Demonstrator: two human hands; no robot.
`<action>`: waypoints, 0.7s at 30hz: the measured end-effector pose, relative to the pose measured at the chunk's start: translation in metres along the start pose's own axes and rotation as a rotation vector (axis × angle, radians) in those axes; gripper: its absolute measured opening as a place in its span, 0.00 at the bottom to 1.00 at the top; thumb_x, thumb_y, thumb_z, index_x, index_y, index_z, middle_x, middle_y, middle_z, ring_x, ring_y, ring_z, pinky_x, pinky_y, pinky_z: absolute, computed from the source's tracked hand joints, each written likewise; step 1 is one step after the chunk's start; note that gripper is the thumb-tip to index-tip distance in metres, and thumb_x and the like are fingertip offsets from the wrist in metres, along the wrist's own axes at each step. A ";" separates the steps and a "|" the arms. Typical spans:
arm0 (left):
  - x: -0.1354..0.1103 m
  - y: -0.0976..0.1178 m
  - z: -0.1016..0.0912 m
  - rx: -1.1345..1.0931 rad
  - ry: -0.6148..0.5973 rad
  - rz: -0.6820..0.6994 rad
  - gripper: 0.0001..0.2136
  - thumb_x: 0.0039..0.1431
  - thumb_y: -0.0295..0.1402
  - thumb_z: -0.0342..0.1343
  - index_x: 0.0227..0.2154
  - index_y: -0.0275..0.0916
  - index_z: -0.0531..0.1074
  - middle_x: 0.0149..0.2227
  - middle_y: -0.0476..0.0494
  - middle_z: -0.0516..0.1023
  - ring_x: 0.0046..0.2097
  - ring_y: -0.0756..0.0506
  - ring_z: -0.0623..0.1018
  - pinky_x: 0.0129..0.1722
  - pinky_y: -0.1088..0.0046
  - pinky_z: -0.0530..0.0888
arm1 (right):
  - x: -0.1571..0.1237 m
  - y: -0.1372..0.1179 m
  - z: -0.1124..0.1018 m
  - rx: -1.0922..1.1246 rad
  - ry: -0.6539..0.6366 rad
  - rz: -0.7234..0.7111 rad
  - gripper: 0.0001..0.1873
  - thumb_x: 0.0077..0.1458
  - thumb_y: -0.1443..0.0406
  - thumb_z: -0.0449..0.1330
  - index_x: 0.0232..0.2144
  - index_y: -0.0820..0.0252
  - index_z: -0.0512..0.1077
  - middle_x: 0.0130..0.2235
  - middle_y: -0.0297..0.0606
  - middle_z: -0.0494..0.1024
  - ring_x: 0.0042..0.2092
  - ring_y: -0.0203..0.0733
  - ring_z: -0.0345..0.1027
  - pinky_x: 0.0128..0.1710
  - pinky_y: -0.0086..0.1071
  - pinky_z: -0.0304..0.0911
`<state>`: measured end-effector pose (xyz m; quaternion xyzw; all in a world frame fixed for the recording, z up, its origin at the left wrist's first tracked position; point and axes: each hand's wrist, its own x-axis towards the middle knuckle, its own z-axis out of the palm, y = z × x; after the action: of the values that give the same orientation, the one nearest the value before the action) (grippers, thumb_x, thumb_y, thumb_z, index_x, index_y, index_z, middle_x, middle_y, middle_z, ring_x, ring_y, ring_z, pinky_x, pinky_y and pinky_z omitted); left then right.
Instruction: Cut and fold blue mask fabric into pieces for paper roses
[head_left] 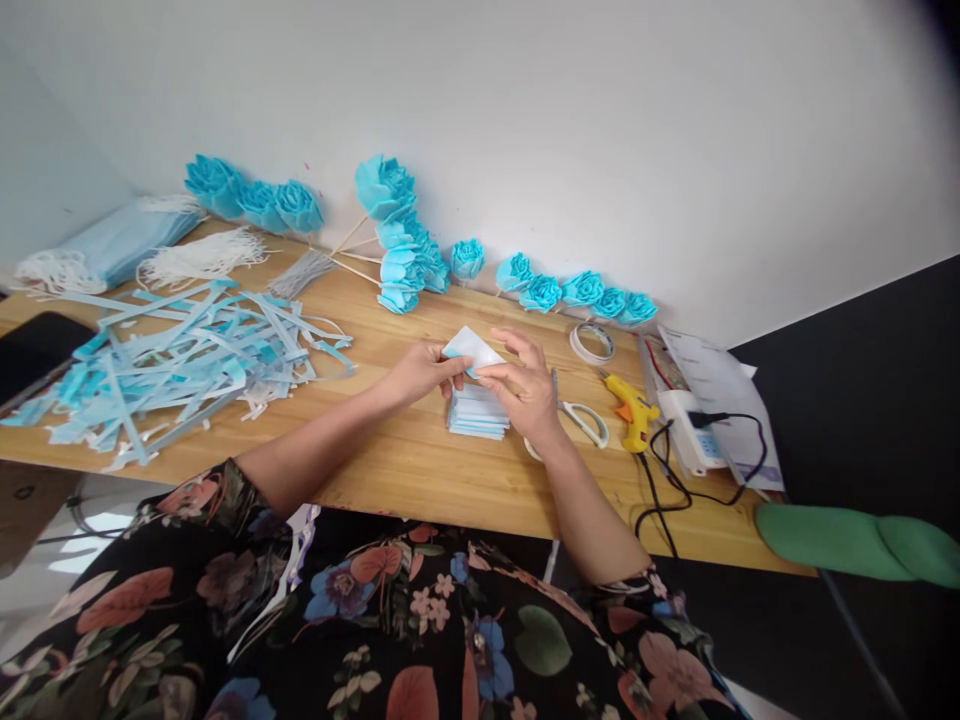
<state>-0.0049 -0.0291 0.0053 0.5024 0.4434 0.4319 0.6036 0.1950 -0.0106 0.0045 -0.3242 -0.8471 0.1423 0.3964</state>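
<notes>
Both my hands meet over the middle of the wooden table point(420, 470). My left hand point(421, 372) and my right hand point(525, 385) each pinch an edge of one small white and blue fabric piece point(471, 350), held just above a stack of cut blue squares point(477, 412). The fingers of both hands are closed on that piece.
A heap of blue strips point(180, 355) lies at left, beside white ear loops point(199, 257) and a pile of face masks point(112, 245). Blue fabric roses point(577, 290) line the wall. Scissors point(585, 420), a tape roll point(591, 342), a yellow glue gun point(634, 410) with cable sit right.
</notes>
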 end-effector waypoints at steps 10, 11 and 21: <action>-0.002 0.000 0.001 0.193 -0.004 0.044 0.12 0.56 0.38 0.60 0.23 0.34 0.76 0.19 0.49 0.73 0.20 0.53 0.69 0.21 0.79 0.64 | -0.003 -0.006 0.006 0.206 0.060 0.252 0.05 0.58 0.61 0.63 0.32 0.54 0.76 0.45 0.39 0.81 0.48 0.45 0.75 0.51 0.41 0.68; -0.002 0.000 0.001 0.197 -0.010 0.043 0.12 0.56 0.38 0.60 0.24 0.34 0.76 0.19 0.49 0.74 0.21 0.53 0.69 0.21 0.79 0.64 | -0.003 -0.006 0.007 0.221 0.056 0.287 0.05 0.58 0.60 0.63 0.32 0.55 0.76 0.43 0.38 0.81 0.46 0.44 0.75 0.49 0.39 0.68; -0.002 -0.003 0.001 0.227 -0.038 0.087 0.20 0.52 0.49 0.62 0.28 0.32 0.78 0.22 0.48 0.73 0.24 0.52 0.69 0.24 0.77 0.64 | -0.005 -0.001 0.012 0.416 0.136 0.468 0.17 0.55 0.57 0.64 0.46 0.55 0.74 0.36 0.34 0.80 0.38 0.39 0.74 0.41 0.34 0.69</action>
<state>-0.0043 -0.0313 0.0023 0.5943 0.4560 0.3951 0.5317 0.1874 -0.0149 -0.0058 -0.4307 -0.6740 0.3778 0.4664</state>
